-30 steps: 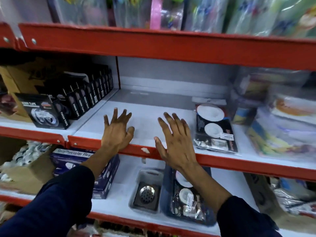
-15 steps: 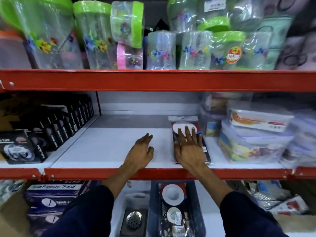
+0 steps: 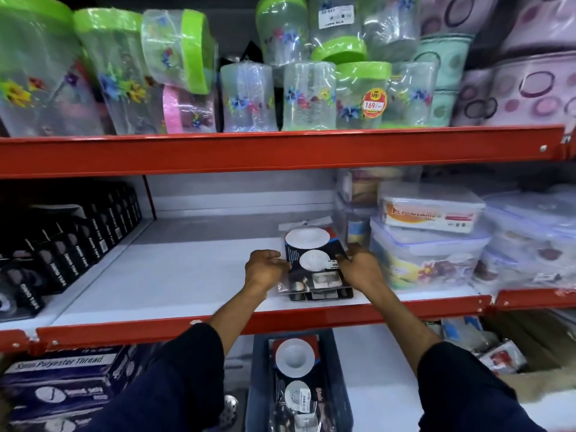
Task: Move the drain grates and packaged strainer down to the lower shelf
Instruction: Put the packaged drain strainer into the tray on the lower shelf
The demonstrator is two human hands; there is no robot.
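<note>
A packaged strainer [image 3: 313, 260], a dark card with two white discs under clear plastic, lies on top of a small stack on the middle shelf [image 3: 187, 269]. My left hand [image 3: 265, 268] grips its left edge and my right hand [image 3: 361, 269] grips its right edge. On the lower shelf [image 3: 389, 385] a dark blue bin [image 3: 341, 385] holds another packaged strainer [image 3: 296, 375]. A metal drain grate [image 3: 229, 406] peeks out beside my left sleeve, mostly hidden.
Black tape boxes [image 3: 71, 244] fill the middle shelf's left side. Clear lidded food containers [image 3: 430, 241] stand close to the right of the stack. Floral plastic jars [image 3: 280, 92] line the top shelf. Thread boxes [image 3: 59, 381] sit lower left.
Both hands have moved right from the shelf's front edge and closed on the two sides of the strainer pack. The view has tilted upward, bringing the top shelf into sight.
</note>
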